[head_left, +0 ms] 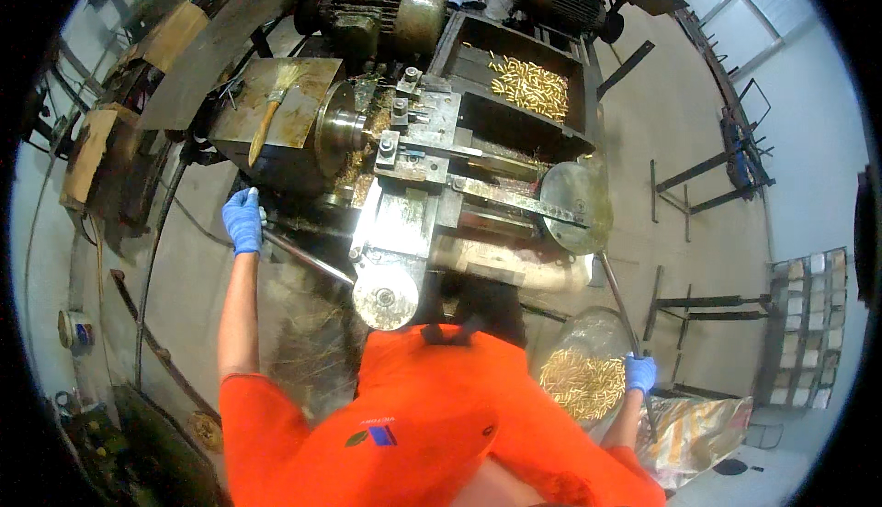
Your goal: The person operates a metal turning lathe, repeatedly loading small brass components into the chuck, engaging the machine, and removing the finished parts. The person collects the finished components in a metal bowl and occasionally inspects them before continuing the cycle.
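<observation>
My left hand (243, 222), in a blue glove, is closed at the outer end of a metal lever (308, 258). That lever runs to a round hub (386, 296) at the front of the lathe-like machine's slide (395, 222). On the right, my right hand (640, 373), also gloved in blue, is wrapped round a long thin lever (617, 298) that rises to a round metal disc (577, 206). Beyond my left hand, the spindle chuck (340, 129) faces the tool blocks (390, 147). Small brass-coloured metal shavings lie around the chuck.
A brush (266, 126) lies on the headstock (299, 80). Small brass pieces (530, 87) fill part of a metal tray (469, 64); more brass pieces (581, 383) lie in a round container by my right hand. Electric motors (375, 18) stand behind. A silvery sack (694, 433) lies at lower right.
</observation>
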A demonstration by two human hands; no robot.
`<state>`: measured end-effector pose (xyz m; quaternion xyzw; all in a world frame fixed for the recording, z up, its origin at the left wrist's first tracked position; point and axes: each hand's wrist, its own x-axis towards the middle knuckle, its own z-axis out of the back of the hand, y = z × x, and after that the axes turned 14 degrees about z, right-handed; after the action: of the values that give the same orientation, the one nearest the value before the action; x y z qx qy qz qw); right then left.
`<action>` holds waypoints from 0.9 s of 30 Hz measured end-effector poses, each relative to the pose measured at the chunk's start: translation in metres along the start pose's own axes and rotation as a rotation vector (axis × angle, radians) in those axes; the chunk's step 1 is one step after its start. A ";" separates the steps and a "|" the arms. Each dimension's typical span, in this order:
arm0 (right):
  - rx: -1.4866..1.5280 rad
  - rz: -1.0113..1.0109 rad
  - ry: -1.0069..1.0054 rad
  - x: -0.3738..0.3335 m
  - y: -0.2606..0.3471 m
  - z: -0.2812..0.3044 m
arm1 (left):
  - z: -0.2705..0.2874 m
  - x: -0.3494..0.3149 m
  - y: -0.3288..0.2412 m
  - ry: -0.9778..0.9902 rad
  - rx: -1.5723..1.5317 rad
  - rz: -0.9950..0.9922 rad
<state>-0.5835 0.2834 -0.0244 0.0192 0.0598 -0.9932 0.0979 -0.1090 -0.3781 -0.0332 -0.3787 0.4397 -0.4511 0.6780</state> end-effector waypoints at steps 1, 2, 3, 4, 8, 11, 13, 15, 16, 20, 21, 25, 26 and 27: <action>0.007 0.003 0.008 0.001 0.002 0.003 | 0.001 0.002 0.003 0.009 -0.014 -0.006; 0.003 -0.006 0.015 -0.002 0.005 0.005 | 0.002 0.006 0.007 0.017 -0.028 -0.011; -0.001 -0.013 0.022 -0.006 0.009 0.009 | 0.004 0.009 0.012 0.023 -0.043 -0.016; -0.006 -0.021 0.020 -0.005 0.012 0.015 | 0.003 0.013 0.015 0.034 -0.033 -0.024; 0.113 0.120 0.043 -0.008 0.022 0.010 | -0.001 0.007 0.007 0.028 0.064 -0.033; 0.098 0.301 -0.175 0.012 0.077 0.000 | 0.009 0.018 0.015 0.032 0.146 -0.037; -0.026 0.373 -0.180 0.034 0.105 0.008 | 0.008 0.014 0.006 0.090 0.193 -0.019; -0.066 0.436 -0.218 0.077 0.103 -0.005 | 0.008 0.007 -0.003 0.073 0.221 -0.012; -0.082 0.441 -0.208 0.102 0.098 -0.010 | 0.008 0.001 -0.006 0.057 0.258 -0.043; -0.301 0.425 -0.127 0.179 0.122 0.026 | 0.003 -0.002 -0.003 0.089 0.187 -0.001; -0.273 0.400 -0.125 0.202 0.122 0.027 | 0.001 -0.004 -0.002 0.108 0.170 0.049; -0.310 0.395 -0.126 0.231 0.144 0.050 | 0.038 -0.016 0.019 0.078 0.294 0.013; -0.327 0.421 -0.135 0.238 0.139 0.054 | 0.049 -0.025 0.025 0.070 0.348 0.047; -0.344 0.446 -0.144 0.247 0.133 0.052 | 0.060 -0.034 0.032 0.062 0.402 0.082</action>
<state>-0.8012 0.1002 -0.0002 -0.0555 0.2146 -0.9212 0.3197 -0.0508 -0.3286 -0.0341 -0.2035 0.3766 -0.5133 0.7438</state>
